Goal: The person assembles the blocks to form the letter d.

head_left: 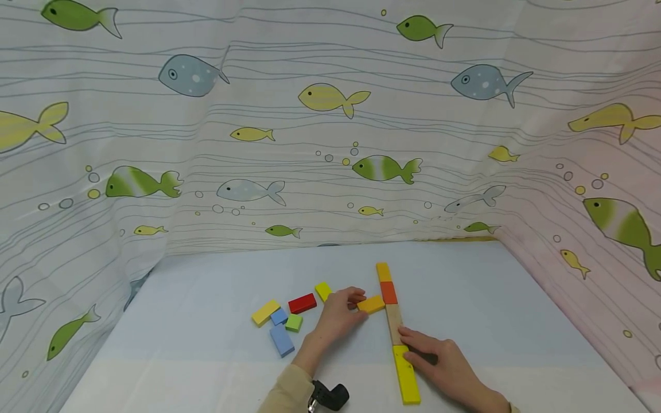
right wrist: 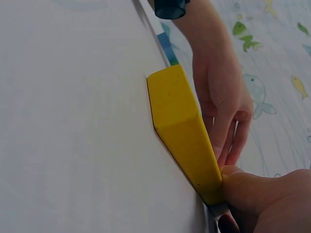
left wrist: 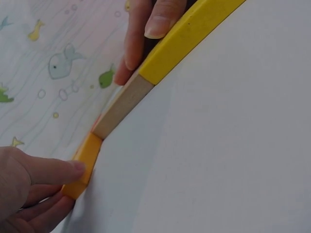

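In the head view, my left hand (head_left: 338, 312) pinches an orange-yellow block (head_left: 371, 304) by its left end. The block's other end meets the left side of a straight row, where a red-orange block (head_left: 388, 292) borders a plain wooden block (head_left: 394, 324). My right hand (head_left: 448, 367) rests its fingertips along the row's right side, at the wooden block and the long yellow block (head_left: 407, 376). In the right wrist view the thumb (right wrist: 243, 189) touches the yellow block's side. The left wrist view shows the held orange-yellow block (left wrist: 87, 158) at the wooden block's end.
Another orange-yellow block (head_left: 384, 272) tops the row's far end. Left of my left hand lie several loose blocks: a red one (head_left: 302, 303), a yellow one (head_left: 265, 313), a green one (head_left: 294, 322) and a larger blue one (head_left: 282, 341). Fish-print cloth (head_left: 330, 201) surrounds the white table.
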